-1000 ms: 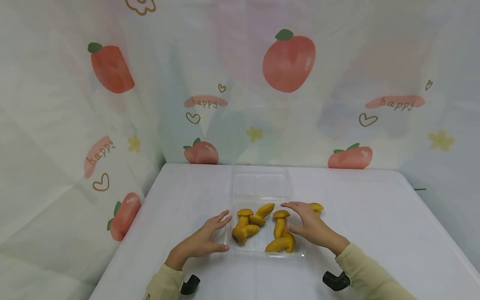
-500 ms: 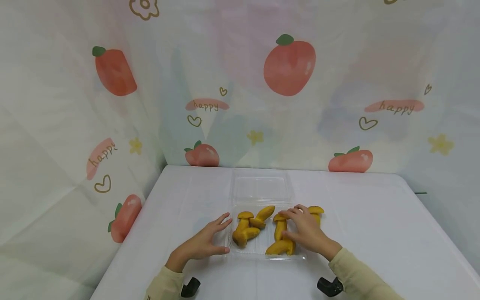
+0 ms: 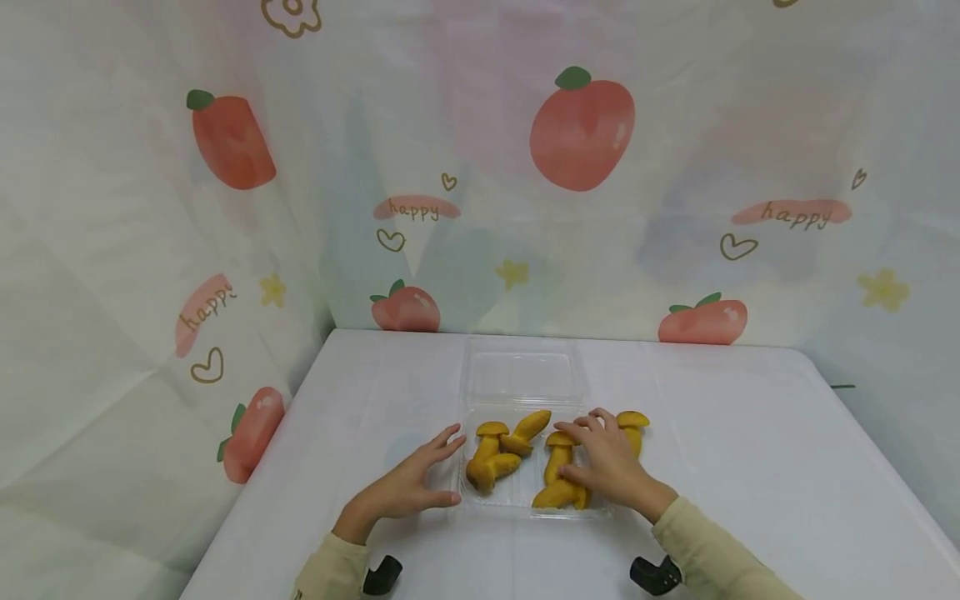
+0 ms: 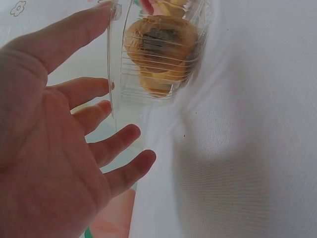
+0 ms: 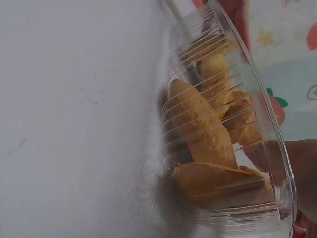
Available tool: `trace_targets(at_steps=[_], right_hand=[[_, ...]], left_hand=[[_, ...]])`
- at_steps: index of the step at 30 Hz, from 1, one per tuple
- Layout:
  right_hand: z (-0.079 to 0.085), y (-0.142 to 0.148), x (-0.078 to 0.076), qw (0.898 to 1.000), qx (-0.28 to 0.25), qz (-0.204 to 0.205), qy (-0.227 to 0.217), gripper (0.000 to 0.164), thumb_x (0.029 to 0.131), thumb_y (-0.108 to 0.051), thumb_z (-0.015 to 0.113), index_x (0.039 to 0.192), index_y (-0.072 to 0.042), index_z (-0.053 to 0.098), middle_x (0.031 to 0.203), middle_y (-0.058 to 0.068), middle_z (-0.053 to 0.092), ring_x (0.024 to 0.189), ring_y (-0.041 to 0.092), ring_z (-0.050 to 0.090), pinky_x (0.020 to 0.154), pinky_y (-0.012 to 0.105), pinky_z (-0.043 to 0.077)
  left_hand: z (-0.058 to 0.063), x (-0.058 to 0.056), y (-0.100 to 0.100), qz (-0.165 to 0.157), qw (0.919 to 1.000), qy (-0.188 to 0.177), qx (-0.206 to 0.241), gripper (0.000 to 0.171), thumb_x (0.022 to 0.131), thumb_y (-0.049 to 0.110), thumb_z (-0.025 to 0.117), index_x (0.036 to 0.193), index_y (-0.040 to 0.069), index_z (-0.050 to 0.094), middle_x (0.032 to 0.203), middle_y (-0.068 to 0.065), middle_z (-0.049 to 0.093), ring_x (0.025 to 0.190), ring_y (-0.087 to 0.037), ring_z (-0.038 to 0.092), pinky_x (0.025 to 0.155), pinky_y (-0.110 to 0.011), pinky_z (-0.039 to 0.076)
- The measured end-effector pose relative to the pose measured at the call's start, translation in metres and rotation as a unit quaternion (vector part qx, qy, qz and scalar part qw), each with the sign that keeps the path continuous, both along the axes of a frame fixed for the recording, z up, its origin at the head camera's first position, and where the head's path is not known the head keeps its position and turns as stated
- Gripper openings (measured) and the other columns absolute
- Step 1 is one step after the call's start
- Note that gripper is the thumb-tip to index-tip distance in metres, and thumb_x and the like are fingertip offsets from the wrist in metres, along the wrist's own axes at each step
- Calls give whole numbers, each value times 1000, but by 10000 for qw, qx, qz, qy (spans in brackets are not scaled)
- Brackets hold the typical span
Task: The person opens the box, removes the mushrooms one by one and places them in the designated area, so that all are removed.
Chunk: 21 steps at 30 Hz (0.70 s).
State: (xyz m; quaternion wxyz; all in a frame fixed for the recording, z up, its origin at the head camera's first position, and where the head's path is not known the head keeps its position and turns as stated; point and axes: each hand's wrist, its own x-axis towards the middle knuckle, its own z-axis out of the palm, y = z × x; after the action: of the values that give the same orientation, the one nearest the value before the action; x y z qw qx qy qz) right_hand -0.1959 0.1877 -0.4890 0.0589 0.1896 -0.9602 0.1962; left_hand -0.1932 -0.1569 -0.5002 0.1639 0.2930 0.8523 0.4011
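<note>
A clear plastic clamshell box (image 3: 525,502) lies with its lid (image 3: 522,367) folded back. Inside are several yellow-brown mushrooms; one pair sits on the left, including a mushroom (image 3: 528,425) tilted outward. My left hand (image 3: 401,485) is spread beside the box's left rim, its fingertips at the edge in the left wrist view. My right hand (image 3: 611,462) reaches over the right side. Its fingers and thumb touch an upright mushroom (image 3: 557,458), which lies above a sideways mushroom (image 3: 555,495). In the right wrist view, the thumb shows behind the box wall (image 5: 277,129).
One more mushroom (image 3: 633,427) is beyond the right hand, partly hidden by it. White cloth covers the table (image 3: 750,433). Patterned curtains (image 3: 480,125) stand behind and to the left. Black curved fittings (image 3: 656,575) sit at the wrists.
My right hand has moved down and left onto the upright mushroom, which has shifted slightly left. The left hand has stayed in place.
</note>
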Motion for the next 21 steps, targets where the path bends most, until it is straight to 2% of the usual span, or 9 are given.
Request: trace_targets(at_steps=[7, 11, 17, 21], right_hand=[[-3, 0, 0, 9996, 161, -39, 208, 56, 80, -30, 85, 129, -9, 68, 117, 14, 67, 130, 43, 41, 102, 63, 42], [-4, -1, 1, 9998, 138, -66, 160, 52, 81, -30, 85, 127, -11, 69, 117, 13, 70, 133, 43, 39, 102, 64, 41], [-8, -4, 1, 9999, -135, -95, 26, 35, 85, -24, 81, 116, -12, 70, 109, 9, 76, 136, 45, 38, 107, 68, 36], [-8, -5, 1, 9999, -9, -119, 13, 36, 87, -21, 79, 121, -11, 70, 110, 9, 77, 138, 46, 37, 107, 67, 37]], left_hand=[[2, 0, 1, 19, 9999, -62, 80, 83, 92, 26, 75, 159, 6, 30, 172, -14, 10, 157, -40, 13, 120, -68, 20], [2, 1, 2, 29, 9999, -94, 73, 83, 92, 26, 75, 159, 7, 30, 172, -13, 10, 157, -40, 13, 120, -68, 20], [2, 1, 2, 11, 9999, -122, 71, 84, 92, 26, 76, 159, 6, 30, 172, -13, 10, 157, -40, 13, 120, -68, 21], [2, 2, 1, 0, 9999, -81, 118, 84, 91, 25, 76, 159, 5, 30, 172, -15, 10, 157, -40, 13, 120, -68, 20]])
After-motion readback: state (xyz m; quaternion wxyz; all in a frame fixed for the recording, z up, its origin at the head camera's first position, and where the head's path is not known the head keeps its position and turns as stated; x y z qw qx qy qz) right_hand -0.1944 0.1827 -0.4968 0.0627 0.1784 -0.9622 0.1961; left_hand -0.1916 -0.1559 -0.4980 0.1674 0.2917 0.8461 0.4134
